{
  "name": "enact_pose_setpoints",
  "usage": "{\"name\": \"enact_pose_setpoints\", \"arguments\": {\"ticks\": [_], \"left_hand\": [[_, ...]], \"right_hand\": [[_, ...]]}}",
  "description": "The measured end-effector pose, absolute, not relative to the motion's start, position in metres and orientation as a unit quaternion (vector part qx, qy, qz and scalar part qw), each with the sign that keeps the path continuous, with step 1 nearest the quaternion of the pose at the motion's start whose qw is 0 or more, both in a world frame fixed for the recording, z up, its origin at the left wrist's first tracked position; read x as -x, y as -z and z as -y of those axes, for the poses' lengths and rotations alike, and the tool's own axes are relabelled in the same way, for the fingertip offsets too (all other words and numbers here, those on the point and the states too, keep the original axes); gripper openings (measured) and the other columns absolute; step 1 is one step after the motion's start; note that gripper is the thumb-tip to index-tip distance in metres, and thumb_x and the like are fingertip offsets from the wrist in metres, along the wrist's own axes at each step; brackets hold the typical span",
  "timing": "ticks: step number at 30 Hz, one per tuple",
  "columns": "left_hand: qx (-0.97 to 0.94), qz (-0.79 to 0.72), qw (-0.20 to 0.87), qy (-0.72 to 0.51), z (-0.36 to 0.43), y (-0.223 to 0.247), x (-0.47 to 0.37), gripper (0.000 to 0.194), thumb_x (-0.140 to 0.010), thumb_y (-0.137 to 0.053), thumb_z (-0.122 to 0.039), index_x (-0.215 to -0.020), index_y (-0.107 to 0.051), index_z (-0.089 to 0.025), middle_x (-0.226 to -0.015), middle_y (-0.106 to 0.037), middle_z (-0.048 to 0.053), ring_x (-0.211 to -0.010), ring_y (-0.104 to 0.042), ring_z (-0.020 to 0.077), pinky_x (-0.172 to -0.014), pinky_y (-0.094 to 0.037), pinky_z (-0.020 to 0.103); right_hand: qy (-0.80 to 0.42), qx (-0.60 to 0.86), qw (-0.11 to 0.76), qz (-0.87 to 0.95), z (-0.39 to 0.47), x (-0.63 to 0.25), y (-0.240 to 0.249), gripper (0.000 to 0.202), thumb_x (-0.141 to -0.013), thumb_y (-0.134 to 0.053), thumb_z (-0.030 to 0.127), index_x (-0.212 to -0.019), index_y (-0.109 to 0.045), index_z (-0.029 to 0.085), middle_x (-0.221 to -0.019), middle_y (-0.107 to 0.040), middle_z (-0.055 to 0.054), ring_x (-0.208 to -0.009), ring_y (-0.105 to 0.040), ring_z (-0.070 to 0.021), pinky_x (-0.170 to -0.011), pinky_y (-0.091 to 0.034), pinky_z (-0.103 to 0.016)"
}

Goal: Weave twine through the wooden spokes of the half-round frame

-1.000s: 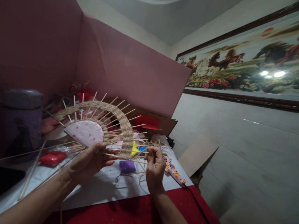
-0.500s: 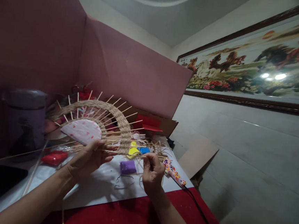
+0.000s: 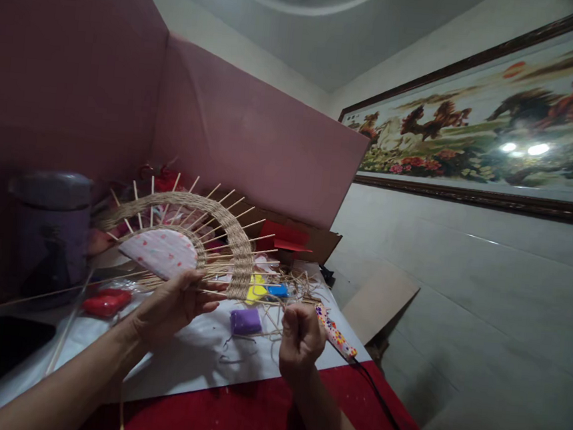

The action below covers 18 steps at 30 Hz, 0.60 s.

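Note:
A half-round woven fan (image 3: 240, 254) with thin sticks radiating outward is held up over the table. Its inner half-disc (image 3: 160, 252) is white with small red marks. My left hand (image 3: 173, 302) grips the fan's lower edge below the half-disc, thumb on top and fingers beneath. To the right of the fan, my right hand (image 3: 302, 337) is closed in a pinch on a thin strand (image 3: 281, 301) that runs from the fan's lower right corner.
Purple (image 3: 246, 321), yellow (image 3: 256, 289), blue (image 3: 278, 290) and red (image 3: 107, 302) packets lie on the white sheet (image 3: 192, 374). A floral-patterned tool (image 3: 339, 337) with a black cord is at the right. A lidded purple container (image 3: 51, 241) and dark flat object (image 3: 3, 357) are left.
My right hand has moved a little right and down, away from the fan's edge, drawing the strand. My left hand and the fan have hardly moved.

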<state>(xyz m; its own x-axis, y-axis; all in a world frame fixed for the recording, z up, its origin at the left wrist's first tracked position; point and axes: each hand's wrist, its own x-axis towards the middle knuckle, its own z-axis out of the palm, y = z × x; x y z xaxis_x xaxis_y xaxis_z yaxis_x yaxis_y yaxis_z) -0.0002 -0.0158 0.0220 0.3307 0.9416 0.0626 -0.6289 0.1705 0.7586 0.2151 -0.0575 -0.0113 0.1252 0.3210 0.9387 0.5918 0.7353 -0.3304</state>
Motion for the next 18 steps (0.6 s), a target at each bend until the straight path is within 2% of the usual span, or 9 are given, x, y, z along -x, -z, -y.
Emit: {"name": "enact_pose_setpoints", "arguments": {"ticks": [3,5,8,12,15,18], "left_hand": [[-0.348,-0.212,0.739,-0.537,0.017,-0.023,0.001,0.018,-0.078,-0.048,-0.008,-0.069,-0.063,-0.010,-0.075,-0.072,0.014,-0.064,-0.069,0.0208,-0.052,-0.055,0.025],[-0.340,-0.207,0.740,-0.543,0.018,-0.024,0.001,0.019,-0.078,-0.048,-0.008,-0.068,-0.063,-0.010,-0.072,-0.071,0.013,-0.062,-0.069,0.0209,-0.051,-0.055,0.025],[-0.332,-0.198,0.742,-0.548,0.019,-0.025,0.001,0.020,-0.079,-0.047,-0.008,-0.067,-0.064,-0.010,-0.071,-0.071,0.013,-0.064,-0.069,0.0218,-0.051,-0.055,0.025],[-0.328,-0.196,0.743,-0.550,0.020,-0.027,0.001,0.021,-0.080,-0.046,-0.008,-0.072,-0.065,-0.010,-0.076,-0.071,0.013,-0.064,-0.068,0.0200,-0.051,-0.055,0.024],[-0.333,-0.196,0.741,-0.549,0.021,-0.028,0.000,0.022,-0.081,-0.045,-0.008,-0.072,-0.066,-0.009,-0.076,-0.071,0.013,-0.064,-0.068,0.0190,-0.053,-0.055,0.024],[-0.340,-0.192,0.744,-0.542,0.021,-0.027,-0.002,0.021,-0.080,-0.046,-0.009,-0.073,-0.066,-0.008,-0.077,-0.071,0.014,-0.063,-0.068,0.0182,-0.055,-0.055,0.024]], "right_hand": [[0.026,0.393,0.675,0.624,0.052,-0.214,0.010,0.016,-0.086,-0.045,0.023,-0.070,-0.047,0.020,-0.053,-0.037,0.006,-0.045,-0.034,-0.0085,-0.045,-0.027,-0.022],[-0.014,0.412,0.653,0.636,0.049,-0.212,0.009,0.019,-0.086,-0.045,0.025,-0.068,-0.047,0.019,-0.051,-0.035,0.006,-0.044,-0.033,-0.0083,-0.044,-0.025,-0.022],[-0.043,0.417,0.582,0.697,0.049,-0.207,0.008,0.018,-0.085,-0.045,0.025,-0.069,-0.052,0.019,-0.053,-0.044,0.004,-0.046,-0.040,-0.0093,-0.046,-0.029,-0.022],[-0.022,0.353,0.464,0.812,0.053,-0.200,0.010,0.015,-0.084,-0.046,0.018,-0.081,-0.060,0.018,-0.069,-0.064,-0.003,-0.056,-0.055,-0.0118,-0.057,-0.038,-0.023],[0.002,0.325,0.412,0.851,0.057,-0.196,0.012,0.017,-0.083,-0.047,0.017,-0.091,-0.061,0.018,-0.066,-0.065,-0.002,-0.051,-0.056,-0.0118,-0.055,-0.038,-0.023],[0.000,0.318,0.401,0.859,0.057,-0.194,0.012,0.018,-0.083,-0.045,0.015,-0.089,-0.061,0.020,-0.059,-0.061,0.000,-0.048,-0.053,-0.0113,-0.052,-0.038,-0.022]]}}
